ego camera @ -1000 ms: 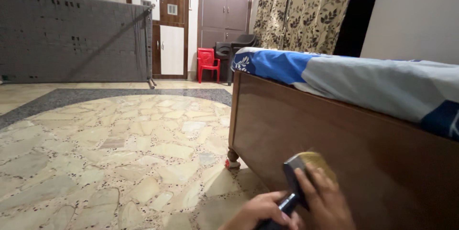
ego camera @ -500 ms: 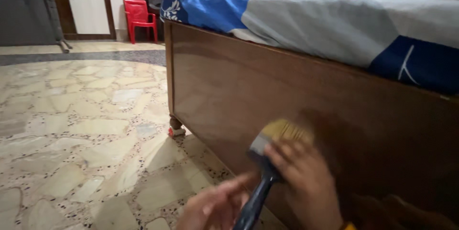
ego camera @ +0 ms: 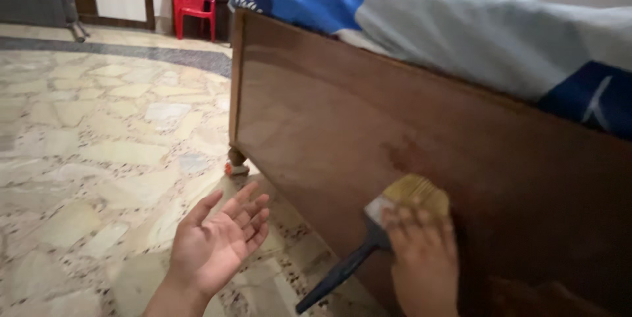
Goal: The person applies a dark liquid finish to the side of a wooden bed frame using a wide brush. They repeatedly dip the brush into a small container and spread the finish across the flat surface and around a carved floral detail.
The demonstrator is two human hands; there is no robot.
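My right hand [ego camera: 422,259] grips a wide paintbrush [ego camera: 378,229] by its ferrule, its pale bristles pressed against the brown wooden side panel of a bed [ego camera: 329,119]. The brush's dark handle slants down to the left, free of any hand. A darker patch shows on the wood just above the bristles. My left hand [ego camera: 220,243] hovers over the floor to the left of the handle, palm up, fingers spread, holding nothing.
A blue and grey bedsheet [ego camera: 461,34] hangs over the bed's top edge. The bed's corner leg [ego camera: 236,161] stands on a stone-chip floor [ego camera: 99,146]. A red plastic chair [ego camera: 191,4] and a dark chair stand far back by a cupboard.
My left hand has let go of the brush handle and moved left, opening palm up. The view has tilted down and closer to the bed; the brush sits further right on the panel.
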